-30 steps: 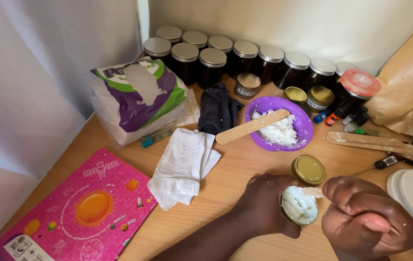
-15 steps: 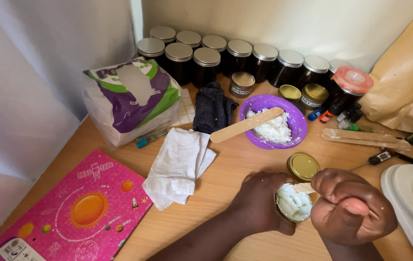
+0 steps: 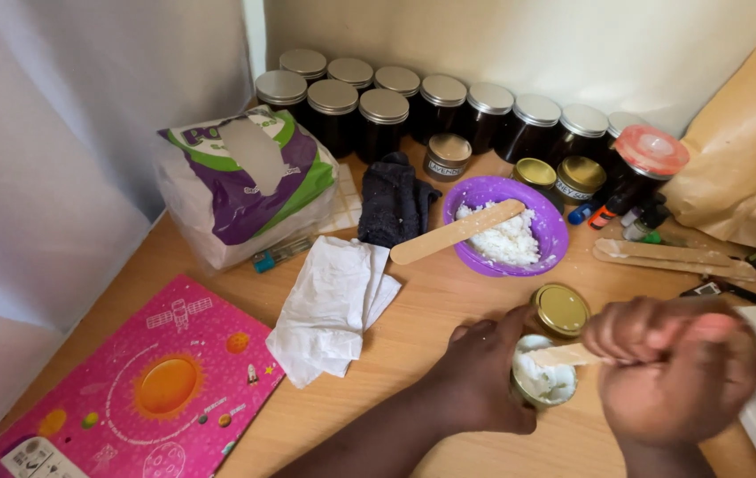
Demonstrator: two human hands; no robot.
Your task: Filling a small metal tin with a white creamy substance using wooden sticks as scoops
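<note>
While the left hand wraps its fingers around a small round glass jar filled with white cream, holding it on the light wooden tabletop at about five o'clock of the view, the right hand is closed around a flat pale wooden stick whose tip lies on the cream. That right hand is blurred, so the exact lie of its fingers cannot be made out. Just at twelve o'clock of the jar, touching or nearly touching it, lies a round gold metal lid.

Farther toward twelve o'clock sits a purple plastic bowl holding crumbly white wax-like pieces, with a second wide wooden stick resting across its rim and pointing toward eight o'clock. At nine o'clock of the jar lies a crumpled white paper tissue, and beyond it, at seven o'clock of the view, a pink picture book with a sun and planets. A purple, green and white plastic pack stands at ten o'clock, beside a dark folded cloth. Along the wall at twelve o'clock runs a row of dark glass jars with silver lids.
</note>
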